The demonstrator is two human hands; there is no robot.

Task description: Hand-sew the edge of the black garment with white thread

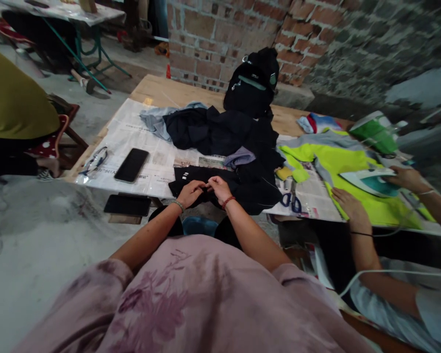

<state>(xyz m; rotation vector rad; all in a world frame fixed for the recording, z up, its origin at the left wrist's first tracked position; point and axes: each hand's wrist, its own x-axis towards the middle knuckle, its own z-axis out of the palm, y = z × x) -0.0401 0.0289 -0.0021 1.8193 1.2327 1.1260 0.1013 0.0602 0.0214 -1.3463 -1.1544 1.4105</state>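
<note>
My left hand [191, 193] and my right hand [221, 189] meet at the table's near edge, fingertips almost touching. Both are closed in a pinch on the edge of a black garment [250, 184]; the exact spot between the fingers is too small to make out. White marks show on the cloth just beyond my left hand. Behind it lies a heap of dark clothing [209, 128], with a grey-purple piece of fabric [239, 157] against it. Dark-handled scissors [293, 200] rest to the right of the black garment.
Newspaper [123, 117] covers the table. On its left are a phone [132, 165] and glasses [95, 161]; another dark phone [127, 205] sits lower. A black backpack [252, 83] stands at the back. To the right, a co-worker's hand holds an iron [371, 181] over a neon-yellow garment [338, 162].
</note>
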